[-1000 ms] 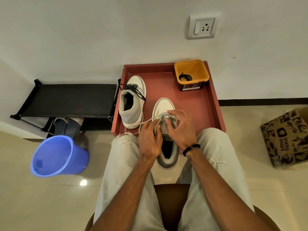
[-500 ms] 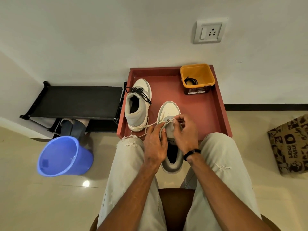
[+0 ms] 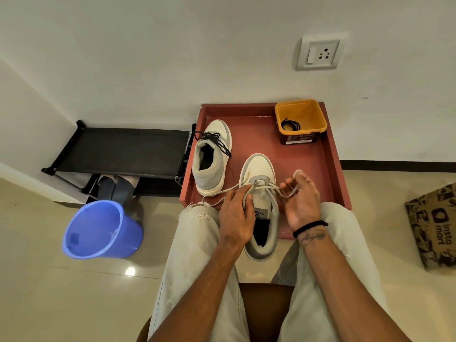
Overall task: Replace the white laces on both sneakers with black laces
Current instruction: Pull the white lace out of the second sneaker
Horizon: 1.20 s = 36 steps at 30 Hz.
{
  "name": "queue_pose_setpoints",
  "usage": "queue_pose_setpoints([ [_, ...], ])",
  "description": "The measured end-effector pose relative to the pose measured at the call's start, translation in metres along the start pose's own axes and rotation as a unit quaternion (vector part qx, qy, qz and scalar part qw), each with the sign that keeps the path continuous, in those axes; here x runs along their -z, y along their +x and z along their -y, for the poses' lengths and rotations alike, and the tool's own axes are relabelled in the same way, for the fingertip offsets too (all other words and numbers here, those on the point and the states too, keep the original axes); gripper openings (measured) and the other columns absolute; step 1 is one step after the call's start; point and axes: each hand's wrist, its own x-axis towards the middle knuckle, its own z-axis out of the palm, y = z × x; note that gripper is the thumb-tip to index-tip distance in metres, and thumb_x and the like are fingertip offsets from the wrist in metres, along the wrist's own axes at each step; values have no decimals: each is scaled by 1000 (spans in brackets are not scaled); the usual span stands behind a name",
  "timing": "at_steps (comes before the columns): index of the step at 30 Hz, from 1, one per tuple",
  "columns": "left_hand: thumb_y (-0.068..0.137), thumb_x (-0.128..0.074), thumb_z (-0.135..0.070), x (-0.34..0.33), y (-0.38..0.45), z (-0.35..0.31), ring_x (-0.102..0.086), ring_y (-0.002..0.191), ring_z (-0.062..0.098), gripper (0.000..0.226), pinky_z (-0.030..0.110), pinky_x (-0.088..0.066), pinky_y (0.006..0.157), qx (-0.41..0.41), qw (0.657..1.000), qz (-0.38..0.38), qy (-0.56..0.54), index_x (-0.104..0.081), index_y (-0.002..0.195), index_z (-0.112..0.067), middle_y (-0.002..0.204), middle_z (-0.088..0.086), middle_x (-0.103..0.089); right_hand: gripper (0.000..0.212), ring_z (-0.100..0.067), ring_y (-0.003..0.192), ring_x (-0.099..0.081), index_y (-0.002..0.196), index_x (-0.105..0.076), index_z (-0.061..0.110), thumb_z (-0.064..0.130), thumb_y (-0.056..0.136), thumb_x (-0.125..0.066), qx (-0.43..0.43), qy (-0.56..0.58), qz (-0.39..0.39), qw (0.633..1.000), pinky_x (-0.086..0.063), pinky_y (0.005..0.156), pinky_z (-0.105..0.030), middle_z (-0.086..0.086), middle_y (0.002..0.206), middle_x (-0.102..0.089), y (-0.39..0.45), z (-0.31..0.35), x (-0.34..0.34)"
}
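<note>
Two grey-and-white sneakers lie on a red tray (image 3: pixel 330 166). The far-left sneaker (image 3: pixel 212 159) carries black laces. The near sneaker (image 3: pixel 261 208) sits between my knees with a white lace (image 3: pixel 222 191) partly pulled out, one end trailing left over my knee. My left hand (image 3: pixel 235 215) grips the near sneaker's left side at the tongue. My right hand (image 3: pixel 299 198) is to the right of the shoe, palm turned up, pinching a loop of the white lace. A coiled black lace (image 3: pixel 290 125) lies in an orange tub (image 3: pixel 302 122) at the tray's back right.
A blue bucket (image 3: pixel 101 230) stands on the floor at the left. A black shoe rack (image 3: pixel 123 151) with shoes below stands against the wall. A printed paper bag (image 3: pixel 436 225) is at the right edge. I sit on a brown stool (image 3: pixel 265 309).
My right hand has drawn away from the shoe's eyelets to the right and turned palm up, pulling a length of white lace out. The left hand has stayed on the shoe.
</note>
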Motion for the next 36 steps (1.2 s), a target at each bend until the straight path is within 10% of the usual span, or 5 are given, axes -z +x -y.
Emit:
queue_pose_setpoints([
  [3,109,-47,-30,0,0,0,-48,113,-2,36,-4,-29,91,-2,1000,-2,-4,-60,141,-19,129,-2,-63,12,-8,64,-58,94,-66,18,24,92,-77,136,-255,10,957,-51,68,-30,6,75,-66,-1,-2,0],
  [11,109,-45,-31,-1,0,2,-50,114,0,37,-3,-30,91,-5,1000,3,-4,-59,141,-18,130,0,-64,27,-13,103,-59,122,-71,27,23,96,-67,253,-658,143,694,-48,90,-26,5,110,-58,-14,-22,0],
  [20,109,-45,-33,-1,0,2,-47,114,-2,37,-1,-30,89,4,1000,2,1,-59,142,-21,130,-2,-63,10,2,94,-59,101,-74,26,20,94,-70,232,-568,122,780,-47,83,-13,8,105,-59,-10,-22,0],
  [28,109,-47,-31,-1,0,-1,-50,112,1,36,1,-31,90,7,1000,0,0,-60,140,-20,127,-2,-64,11,-22,96,-73,106,-68,8,14,97,-69,134,-312,95,936,-60,89,-35,-7,101,-77,-6,-16,-2],
  [36,109,-49,-30,0,0,1,-48,111,0,34,7,-36,91,13,1000,-3,-12,-61,139,-21,127,-1,-64,19,-33,94,-72,121,-56,3,10,103,-57,48,-77,94,991,-60,89,-45,-24,108,-74,-9,-7,-8],
])
